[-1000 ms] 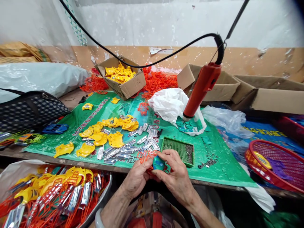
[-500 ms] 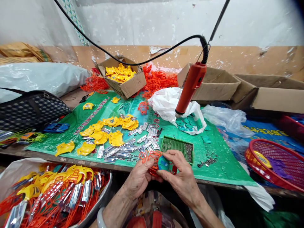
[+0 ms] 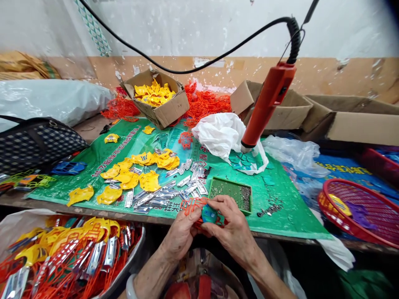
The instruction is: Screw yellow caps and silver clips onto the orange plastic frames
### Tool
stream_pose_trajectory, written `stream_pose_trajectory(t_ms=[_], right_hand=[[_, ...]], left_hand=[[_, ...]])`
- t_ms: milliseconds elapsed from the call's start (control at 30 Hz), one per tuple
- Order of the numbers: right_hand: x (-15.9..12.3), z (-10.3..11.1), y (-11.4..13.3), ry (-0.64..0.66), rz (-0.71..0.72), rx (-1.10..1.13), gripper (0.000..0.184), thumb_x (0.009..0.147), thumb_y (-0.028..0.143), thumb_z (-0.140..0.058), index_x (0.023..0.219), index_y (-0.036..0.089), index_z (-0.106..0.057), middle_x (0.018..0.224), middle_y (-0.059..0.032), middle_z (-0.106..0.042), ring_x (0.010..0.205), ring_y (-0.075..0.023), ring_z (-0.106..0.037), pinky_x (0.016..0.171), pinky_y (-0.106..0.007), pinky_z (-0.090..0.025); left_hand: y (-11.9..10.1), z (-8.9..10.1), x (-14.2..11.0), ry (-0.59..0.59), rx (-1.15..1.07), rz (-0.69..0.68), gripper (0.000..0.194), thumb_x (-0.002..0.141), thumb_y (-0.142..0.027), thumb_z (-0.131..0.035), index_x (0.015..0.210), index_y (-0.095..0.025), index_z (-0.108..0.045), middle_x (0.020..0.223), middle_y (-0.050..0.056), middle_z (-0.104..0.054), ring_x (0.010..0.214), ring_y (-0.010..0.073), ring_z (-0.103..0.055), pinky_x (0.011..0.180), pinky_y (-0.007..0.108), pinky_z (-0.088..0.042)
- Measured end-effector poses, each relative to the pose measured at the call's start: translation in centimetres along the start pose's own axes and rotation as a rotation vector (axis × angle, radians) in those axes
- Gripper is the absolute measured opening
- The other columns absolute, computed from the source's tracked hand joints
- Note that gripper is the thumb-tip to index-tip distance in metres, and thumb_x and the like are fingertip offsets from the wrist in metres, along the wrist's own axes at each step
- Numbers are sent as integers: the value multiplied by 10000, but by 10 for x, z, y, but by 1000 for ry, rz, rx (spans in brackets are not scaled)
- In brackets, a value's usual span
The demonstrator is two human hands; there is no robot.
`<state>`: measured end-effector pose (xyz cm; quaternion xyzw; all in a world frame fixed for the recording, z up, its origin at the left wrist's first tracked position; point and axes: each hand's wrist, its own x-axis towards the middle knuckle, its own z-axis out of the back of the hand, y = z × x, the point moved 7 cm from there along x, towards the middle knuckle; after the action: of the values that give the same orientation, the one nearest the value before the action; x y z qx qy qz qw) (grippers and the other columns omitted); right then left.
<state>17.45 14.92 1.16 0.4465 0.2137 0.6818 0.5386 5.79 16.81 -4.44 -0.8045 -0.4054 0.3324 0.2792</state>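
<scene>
My left hand [image 3: 182, 232] is closed around a red-orange openwork plastic frame [image 3: 197, 203] above the table's front edge. A rounded teal plastic piece [image 3: 209, 214] sits against that frame, pinched between the thumb and fingers of my right hand [image 3: 232, 222]. Fingers hide part of both pieces. Just beyond my hands lies a green mesh tray [image 3: 229, 191] with tiny dark screws [image 3: 246, 199] at its right side. To its left, shiny metal strips [image 3: 156, 198] are heaped beside several yellow plastic shells [image 3: 127, 178].
A red electric screwdriver [image 3: 269, 106] hangs over a white bag [image 3: 218, 133] with teal pieces. At lower left, a sack [image 3: 139, 249] holds red, yellow and metal parts. Cardboard boxes [image 3: 168, 116] stand at the back, and a red basket [image 3: 326, 216] sits at right.
The view has shifted slightly, and the hanging screwdriver appears farther right. The teal piece has turned a little and moved closer over the red-orange frame in my hands.
</scene>
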Motion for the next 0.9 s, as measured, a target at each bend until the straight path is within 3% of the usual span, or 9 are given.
stream_pose_trajectory(t_ms=[400, 600, 700, 900], right_hand=[[-3, 0, 0, 25, -3, -24, 410, 706, 119, -766, 1090, 205, -650, 1065, -89, -607, 985, -240, -606, 811, -384, -554], [-12, -7, 5, -68, 60, -79, 349, 788, 119, -654, 1126, 192, -599, 1067, -105, -579, 959, -242, -601, 768, -385, -551], [-17, -12, 3, -86, 44, -109, 341, 798, 116, -620, 1127, 199, -589, 1022, -93, -580, 905, -234, -600, 738, -378, -545], [-19, -20, -10, 56, -35, -115, 412, 765, 85, -626, 1159, 200, -596, 971, -79, -575, 866, -234, -592, 724, -386, -541]], left_hand=[[4, 2, -1, -27, -23, -59, 273, 757, -380, -764, 945, -182, -772, 851, 48, -724, 744, 161, -625, 696, 253, -503], [1, -4, 0, -3, 53, -117, 251, 723, -204, -768, 972, -176, -748, 936, 39, -720, 888, 181, -624, 858, 277, -474], [3, -3, 0, -14, 137, -121, 206, 733, -178, -725, 939, -160, -727, 834, 19, -678, 784, 155, -588, 787, 263, -469], [14, 7, 2, -47, 270, -92, 162, 757, -214, -683, 907, -153, -676, 714, -15, -583, 592, 103, -451, 545, 218, -368]])
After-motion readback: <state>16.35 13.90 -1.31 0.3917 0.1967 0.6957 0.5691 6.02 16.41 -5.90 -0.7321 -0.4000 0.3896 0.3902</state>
